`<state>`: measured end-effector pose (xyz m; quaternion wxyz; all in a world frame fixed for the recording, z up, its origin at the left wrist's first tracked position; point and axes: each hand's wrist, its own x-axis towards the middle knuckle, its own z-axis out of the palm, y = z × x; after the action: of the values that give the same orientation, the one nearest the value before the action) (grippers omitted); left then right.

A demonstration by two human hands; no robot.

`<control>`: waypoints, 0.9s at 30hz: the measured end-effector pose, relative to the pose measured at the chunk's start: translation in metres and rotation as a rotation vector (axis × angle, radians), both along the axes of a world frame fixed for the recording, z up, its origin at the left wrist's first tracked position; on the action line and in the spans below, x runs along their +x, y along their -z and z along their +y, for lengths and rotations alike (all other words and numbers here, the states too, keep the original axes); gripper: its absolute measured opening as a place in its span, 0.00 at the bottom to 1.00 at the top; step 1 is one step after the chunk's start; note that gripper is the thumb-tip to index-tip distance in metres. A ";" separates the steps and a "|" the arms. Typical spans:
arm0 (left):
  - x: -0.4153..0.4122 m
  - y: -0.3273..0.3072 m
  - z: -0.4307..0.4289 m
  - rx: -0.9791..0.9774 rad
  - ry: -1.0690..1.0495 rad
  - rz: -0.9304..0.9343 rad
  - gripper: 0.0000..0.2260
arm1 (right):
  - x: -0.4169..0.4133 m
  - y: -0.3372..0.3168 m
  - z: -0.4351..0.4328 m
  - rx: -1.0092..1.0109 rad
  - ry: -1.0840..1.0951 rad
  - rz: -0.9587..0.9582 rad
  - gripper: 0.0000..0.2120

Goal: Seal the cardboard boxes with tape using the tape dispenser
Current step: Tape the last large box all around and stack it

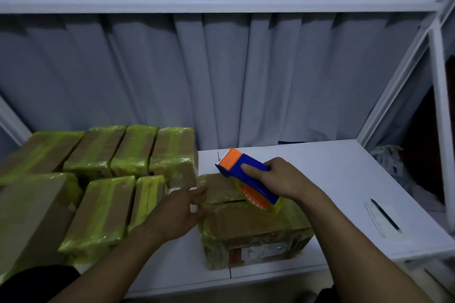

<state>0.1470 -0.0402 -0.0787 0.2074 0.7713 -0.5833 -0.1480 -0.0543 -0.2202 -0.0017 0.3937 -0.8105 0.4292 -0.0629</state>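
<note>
White shelf top (344, 179) under a grey curtain (221, 69). At left, a block of taped cardboard boxes (103, 170) wrapped in yellow-green tape. Front and centre, one cardboard box (253, 231), long axis running left to right, top seam partly open. Right hand (283, 179) wrapped tight around blue-and-orange tape dispenser (248, 174), roll resting on the box's far right top, nose aimed left. Left hand (182, 214) at the box's left end, fingers loosely curled, blurred, seemingly bracing it. Likely a leftward pull along the seam.
</note>
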 end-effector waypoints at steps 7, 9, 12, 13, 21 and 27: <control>0.005 -0.005 -0.015 -0.106 -0.193 0.255 0.10 | 0.012 -0.007 -0.005 -0.064 -0.007 -0.027 0.28; -0.001 -0.020 -0.022 -0.238 -0.335 0.474 0.14 | 0.011 -0.011 -0.005 -0.016 -0.039 -0.092 0.29; -0.012 -0.047 -0.025 -0.359 -0.415 0.841 0.16 | 0.009 -0.016 -0.005 0.043 -0.092 -0.163 0.29; -0.013 -0.054 -0.025 -0.388 -0.418 0.912 0.15 | 0.008 -0.016 -0.005 0.038 -0.114 -0.171 0.28; -0.015 -0.065 -0.022 -0.355 -0.450 0.931 0.04 | 0.007 -0.008 -0.001 0.006 -0.195 -0.225 0.24; -0.018 -0.061 -0.017 -0.292 -0.444 0.940 0.04 | 0.004 -0.006 0.001 -0.026 -0.203 -0.221 0.24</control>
<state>0.1291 -0.0576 -0.0172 0.5774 0.6899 -0.2652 -0.3469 -0.0499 -0.2196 0.0047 0.4323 -0.8429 0.2982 -0.1171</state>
